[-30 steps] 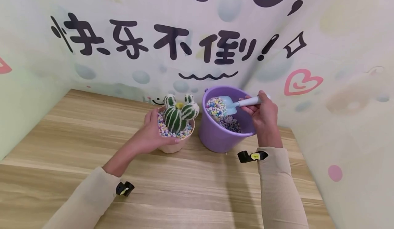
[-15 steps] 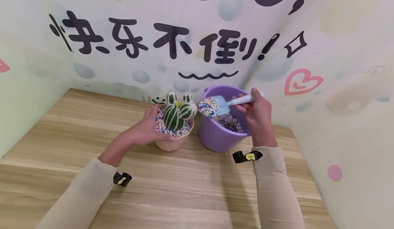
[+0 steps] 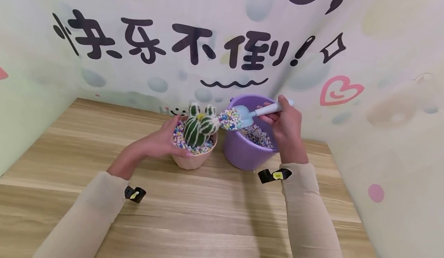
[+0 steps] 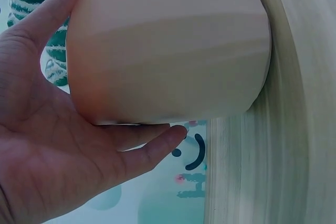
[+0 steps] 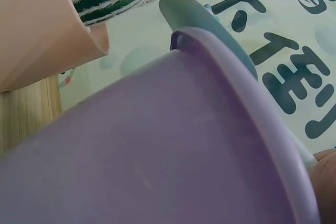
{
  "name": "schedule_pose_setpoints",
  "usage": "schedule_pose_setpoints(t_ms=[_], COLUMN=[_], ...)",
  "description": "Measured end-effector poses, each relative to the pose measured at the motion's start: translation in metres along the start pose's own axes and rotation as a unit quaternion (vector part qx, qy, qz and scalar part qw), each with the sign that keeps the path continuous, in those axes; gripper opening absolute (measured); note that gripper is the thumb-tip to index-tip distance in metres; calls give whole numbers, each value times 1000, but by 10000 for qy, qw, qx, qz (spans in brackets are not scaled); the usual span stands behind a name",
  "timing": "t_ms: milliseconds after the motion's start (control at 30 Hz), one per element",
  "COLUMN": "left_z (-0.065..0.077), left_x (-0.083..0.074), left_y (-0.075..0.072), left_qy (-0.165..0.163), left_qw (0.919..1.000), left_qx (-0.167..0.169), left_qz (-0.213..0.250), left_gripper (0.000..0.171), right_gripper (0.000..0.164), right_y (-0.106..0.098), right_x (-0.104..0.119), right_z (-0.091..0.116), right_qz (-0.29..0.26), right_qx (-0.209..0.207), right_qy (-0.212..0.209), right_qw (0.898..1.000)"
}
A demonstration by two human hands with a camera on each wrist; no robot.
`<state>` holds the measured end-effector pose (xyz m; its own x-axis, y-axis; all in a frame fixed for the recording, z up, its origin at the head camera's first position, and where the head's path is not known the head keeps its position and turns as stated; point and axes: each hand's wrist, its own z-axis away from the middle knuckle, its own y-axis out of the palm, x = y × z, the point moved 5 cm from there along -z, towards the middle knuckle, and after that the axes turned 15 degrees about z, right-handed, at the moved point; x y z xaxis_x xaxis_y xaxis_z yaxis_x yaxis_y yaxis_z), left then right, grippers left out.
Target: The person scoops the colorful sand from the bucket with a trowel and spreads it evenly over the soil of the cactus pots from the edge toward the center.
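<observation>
My left hand [image 3: 160, 140] holds a pale peach flower pot [image 3: 192, 161] from its left side, thumb over the near rim. A green, white-striped toy cactus [image 3: 194, 133] stands in the pot among colourful pebbles [image 3: 178, 138]. In the left wrist view, the thumb and palm lie against the pot wall [image 4: 168, 51]. With my right hand [image 3: 290, 125] I grip the handle of a light blue toy shovel [image 3: 247, 116]. Pebbles [image 3: 230, 119] fill its blade, which hangs over the left rim of a purple bucket [image 3: 243, 152], close to the cactus. In the right wrist view, the bucket wall [image 5: 142, 135] hides most of the shovel.
More pebbles [image 3: 258, 135] lie in the bucket, just right of the pot. Both containers stand on a wooden table [image 3: 194, 211], near its back edge. A printed backdrop [image 3: 145, 84] with dark lettering rises behind them.
My right hand has carried the loaded shovel left, from over the bucket to beside the cactus. The left hand and pot have shifted slightly left in view.
</observation>
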<state>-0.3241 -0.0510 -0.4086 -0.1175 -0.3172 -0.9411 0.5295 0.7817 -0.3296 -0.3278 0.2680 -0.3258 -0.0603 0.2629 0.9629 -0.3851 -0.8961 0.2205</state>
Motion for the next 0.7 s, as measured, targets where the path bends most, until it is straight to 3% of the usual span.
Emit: schedule_pose_setpoints(t_ms=[467,700], left_z=[-1,0], left_x=[1,3], left_y=[-2,-1], left_qy=[89,-48], left_qw=[9999,9999], left_qx=[39,0], left_qz=[102,110], left_gripper=[127,130], right_gripper=[27,28], right_y=[10,17], right_x=[5,7], right_z=[4,9], right_qz=[169,489], right_qx=[29,39], right_qy=[-344,-508], right_qw=[9993,9975])
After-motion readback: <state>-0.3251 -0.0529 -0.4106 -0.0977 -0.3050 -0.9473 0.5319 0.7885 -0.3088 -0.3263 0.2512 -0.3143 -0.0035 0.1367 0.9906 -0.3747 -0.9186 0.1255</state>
